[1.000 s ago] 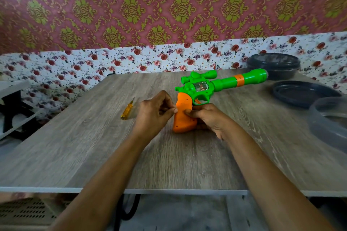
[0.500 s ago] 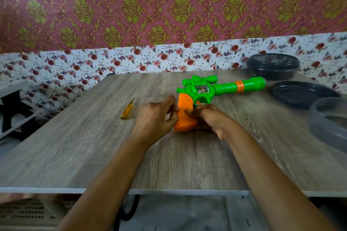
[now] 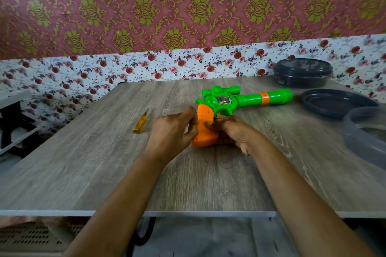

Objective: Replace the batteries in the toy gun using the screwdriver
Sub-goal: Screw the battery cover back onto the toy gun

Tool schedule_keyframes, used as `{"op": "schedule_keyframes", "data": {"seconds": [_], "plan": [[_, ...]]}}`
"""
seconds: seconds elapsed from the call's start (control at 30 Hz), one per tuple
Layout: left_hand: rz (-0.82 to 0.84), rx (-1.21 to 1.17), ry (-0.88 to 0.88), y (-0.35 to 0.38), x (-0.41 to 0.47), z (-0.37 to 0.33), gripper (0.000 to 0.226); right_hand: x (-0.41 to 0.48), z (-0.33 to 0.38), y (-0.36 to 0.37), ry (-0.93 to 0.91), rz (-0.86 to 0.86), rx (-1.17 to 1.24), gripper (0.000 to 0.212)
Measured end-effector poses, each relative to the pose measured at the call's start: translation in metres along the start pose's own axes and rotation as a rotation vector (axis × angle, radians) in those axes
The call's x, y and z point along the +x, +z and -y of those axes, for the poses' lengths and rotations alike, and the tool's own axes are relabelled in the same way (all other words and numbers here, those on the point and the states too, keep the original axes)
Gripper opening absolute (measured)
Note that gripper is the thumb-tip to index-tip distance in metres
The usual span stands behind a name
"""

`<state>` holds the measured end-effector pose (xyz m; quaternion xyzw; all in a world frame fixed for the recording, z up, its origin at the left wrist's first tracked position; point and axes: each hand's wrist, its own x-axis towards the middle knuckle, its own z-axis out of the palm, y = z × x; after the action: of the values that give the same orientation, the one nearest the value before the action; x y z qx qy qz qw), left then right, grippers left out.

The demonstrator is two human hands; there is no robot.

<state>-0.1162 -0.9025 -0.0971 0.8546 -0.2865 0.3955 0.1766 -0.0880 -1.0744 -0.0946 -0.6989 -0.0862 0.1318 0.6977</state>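
A green toy gun [image 3: 246, 101] with an orange grip [image 3: 205, 129] lies on the wooden table [image 3: 104, 162], barrel pointing right. My left hand [image 3: 173, 133] curls its fingers against the left side of the orange grip. My right hand [image 3: 231, 131] holds the grip from the right, thumb on its face. A small yellow screwdriver [image 3: 140, 123] lies on the table to the left of my left hand, untouched. No batteries are visible.
A dark round lidded container [image 3: 302, 73] stands at the back right. In front of it lie a dark round lid [image 3: 334, 103] and a clear plastic container [image 3: 367, 137] at the right edge. A white shelf [image 3: 12, 123] is off the table's left side.
The gun has come down from a tilted, raised pose to lie lower and flatter on the table. Both hands stayed on the orange grip and shifted slightly with it.
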Motion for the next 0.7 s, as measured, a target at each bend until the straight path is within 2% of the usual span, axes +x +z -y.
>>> {"op": "schedule_keyframes", "data": {"seconds": [0.07,0.13,0.23,0.27,0.33,0.4,0.43,0.5,0.6,0.7], "plan": [[-0.003,0.07,0.035,-0.001,0.001,-0.002,0.009,-0.001,0.001,0.0,0.004,0.001,0.004,0.01],[0.006,0.021,-0.013,-0.001,0.001,-0.003,0.009,-0.002,0.002,0.001,0.007,-0.006,0.001,0.009],[-0.112,-0.184,-0.224,-0.003,0.001,-0.001,0.007,-0.003,0.002,0.002,0.007,-0.028,0.005,0.009],[-0.172,-0.189,-0.302,-0.005,0.002,0.002,0.008,-0.003,0.003,0.002,0.005,-0.031,0.0,0.01],[-0.193,-0.03,-0.481,-0.01,0.002,0.01,0.012,-0.003,0.003,0.002,0.003,-0.032,-0.01,0.011],[-0.025,0.25,-0.658,-0.013,0.001,0.019,0.021,-0.003,0.003,0.002,0.009,-0.022,-0.007,0.009],[0.089,0.353,-0.729,-0.014,0.0,0.023,0.027,-0.002,0.003,0.001,0.011,-0.015,-0.005,0.017],[0.255,0.421,-0.856,-0.017,-0.004,0.029,0.04,-0.002,0.003,0.002,0.006,-0.018,-0.004,0.029],[0.324,0.379,-0.967,-0.015,-0.008,0.037,0.041,-0.005,0.002,0.005,-0.029,-0.037,0.01,0.033],[0.277,0.366,-0.955,-0.014,-0.008,0.038,0.03,-0.008,0.002,0.007,-0.06,-0.045,-0.024,0.034]]}}
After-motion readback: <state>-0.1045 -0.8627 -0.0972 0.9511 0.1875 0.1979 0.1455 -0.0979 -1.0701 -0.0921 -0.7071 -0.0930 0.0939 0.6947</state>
